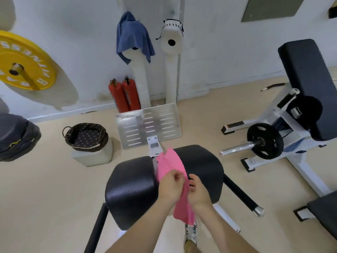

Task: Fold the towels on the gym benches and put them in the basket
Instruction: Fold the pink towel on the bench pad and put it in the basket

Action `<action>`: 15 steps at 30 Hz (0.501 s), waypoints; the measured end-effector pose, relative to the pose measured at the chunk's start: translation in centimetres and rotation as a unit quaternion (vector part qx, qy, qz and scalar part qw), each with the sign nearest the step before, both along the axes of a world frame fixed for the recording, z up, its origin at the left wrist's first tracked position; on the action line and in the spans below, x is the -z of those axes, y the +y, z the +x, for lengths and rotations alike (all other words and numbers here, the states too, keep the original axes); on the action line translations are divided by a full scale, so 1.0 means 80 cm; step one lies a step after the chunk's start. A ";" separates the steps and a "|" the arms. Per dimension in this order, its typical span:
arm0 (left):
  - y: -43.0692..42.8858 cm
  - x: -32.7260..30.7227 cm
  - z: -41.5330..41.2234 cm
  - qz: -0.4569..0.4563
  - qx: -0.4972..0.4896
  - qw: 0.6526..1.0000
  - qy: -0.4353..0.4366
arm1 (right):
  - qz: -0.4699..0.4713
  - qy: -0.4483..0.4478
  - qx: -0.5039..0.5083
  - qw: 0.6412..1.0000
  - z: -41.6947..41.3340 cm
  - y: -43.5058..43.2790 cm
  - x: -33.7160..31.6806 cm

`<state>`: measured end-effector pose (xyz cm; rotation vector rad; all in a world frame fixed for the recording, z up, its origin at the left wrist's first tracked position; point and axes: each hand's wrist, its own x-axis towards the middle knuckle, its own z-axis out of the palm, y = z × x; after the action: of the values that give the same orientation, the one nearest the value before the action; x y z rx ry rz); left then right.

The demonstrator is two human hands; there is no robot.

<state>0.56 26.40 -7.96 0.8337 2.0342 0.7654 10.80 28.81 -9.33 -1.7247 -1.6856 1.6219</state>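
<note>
Over a split black bench pad, the left hand and right hand each pinch the pink towel with curled fingers. The towel hangs between them above the pad's gap. On the beige floor to the left, a dark woven basket sits on a pale block. At the white wall, a blue towel drapes a padded post beside two red fire extinguishers.

I hold a pink towel, plain. A blue towel on the white post. The basket dark brown, lining dotted with pale specks. The bench pad before me black, fine woven pattern. The weight plate yellow, white lettering. Two fire extinguishers red. The floor beige.
</note>
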 end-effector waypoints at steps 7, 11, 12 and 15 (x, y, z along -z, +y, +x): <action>0.055 0.016 0.013 -0.105 -0.037 0.987 0.118 | -0.020 -0.076 -0.130 0.988 0.020 0.083 0.014; 0.067 0.016 0.008 -0.135 -0.043 0.980 0.141 | 0.020 -0.091 -0.225 0.970 0.017 0.112 0.010; 0.068 0.017 0.006 -0.128 -0.061 0.983 0.115 | 0.029 -0.089 -0.244 0.965 0.015 0.117 0.007; 0.061 0.005 0.001 -0.065 -0.163 0.984 -0.035 | 0.074 -0.074 -0.323 0.941 0.007 0.132 -0.004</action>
<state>0.66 31.26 -8.36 0.3977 2.1585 0.8160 11.40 39.37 -9.05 -1.3169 -2.5679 1.5524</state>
